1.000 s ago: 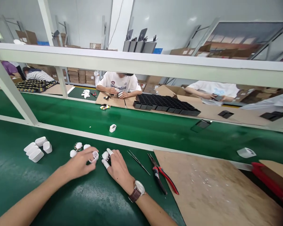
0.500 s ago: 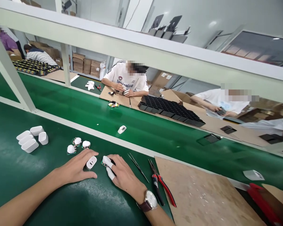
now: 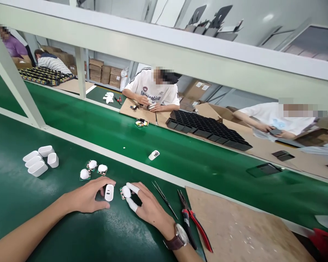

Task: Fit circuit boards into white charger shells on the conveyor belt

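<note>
My left hand (image 3: 91, 194) is closed around a small white charger housing (image 3: 109, 193), its thumb and fingers at opposite sides. Two dark slots show in the housing, which faces up towards me. Just to the right, my right hand (image 3: 146, 203) pinches a small green circuit board (image 3: 125, 192) topped with a white lump, using two fingertips in white finger cots. A narrow gap separates board and housing. Behind the left hand lie three similar boards (image 3: 93, 165) with white lumps. Several empty white housings (image 3: 38, 168) stand grouped at the far left.
Tweezers (image 3: 164, 200) and red-and-black pliers (image 3: 195, 222) lie right of my right hand, beside a brown board (image 3: 235, 225). A white housing (image 3: 153, 155) sits on the green belt (image 3: 98, 129) beyond the rail. Co-workers sit across, near black trays (image 3: 207, 129).
My view has shifted, so the scene sits further right. The housing in my left hand has turned more upright, and my right fingers have shifted to the sides of the white-topped board.
</note>
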Motion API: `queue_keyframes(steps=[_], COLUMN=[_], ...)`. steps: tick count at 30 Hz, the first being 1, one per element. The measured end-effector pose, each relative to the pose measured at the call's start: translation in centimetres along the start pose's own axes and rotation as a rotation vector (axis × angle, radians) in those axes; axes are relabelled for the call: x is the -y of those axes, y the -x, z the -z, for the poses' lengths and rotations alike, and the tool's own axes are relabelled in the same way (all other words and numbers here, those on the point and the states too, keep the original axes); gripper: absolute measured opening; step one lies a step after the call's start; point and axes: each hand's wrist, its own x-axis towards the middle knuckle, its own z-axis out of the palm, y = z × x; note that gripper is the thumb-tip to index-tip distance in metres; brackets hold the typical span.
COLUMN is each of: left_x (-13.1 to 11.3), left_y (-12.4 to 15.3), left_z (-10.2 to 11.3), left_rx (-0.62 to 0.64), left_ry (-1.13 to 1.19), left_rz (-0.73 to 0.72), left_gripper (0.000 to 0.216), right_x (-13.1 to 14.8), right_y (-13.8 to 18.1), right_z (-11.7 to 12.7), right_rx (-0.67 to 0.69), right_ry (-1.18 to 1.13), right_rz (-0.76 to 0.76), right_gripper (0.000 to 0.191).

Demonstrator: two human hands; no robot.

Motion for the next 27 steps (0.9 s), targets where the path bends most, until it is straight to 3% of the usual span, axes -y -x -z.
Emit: queue_keyframes(steps=[3, 6, 10, 16, 27], left_x=[0.0, 0.3, 0.7, 0.2, 0.0], left_y=[-0.3, -0.4, -0.2, -0.1, 0.0], left_z=[-0.7, -1.9, -3.3, -3.4, -3.2], left_rx=[-0.04, -0.121, -0.234, -0.279, -0.235], left_ry=[0.014, -0.016, -0.051, -0.158, -0.137], left_rz=[-0.01, -0.035, -0.114, -0.258, -0.219], left_gripper=[0.049, 0.059, 0.076, 0.076, 0.069], right_x=[1.1, 2.9, 4.5, 3.8, 4.6], right_y=[-0.3, -0.9, -1.1, -0.4, -0.5], right_z=[0.3, 1.3, 1.6, 0.7, 1.2], right_rx=[-0.171, -0.245, -0.168, -0.14, -0.071], right_ry=[-0.063, -0.089, 0.09, 0.207, 0.268], right_rz=[0.008, 0.056, 0.163, 0.221, 0.231], right_gripper=[0.047, 0.046, 0.054, 0.063, 0.041])
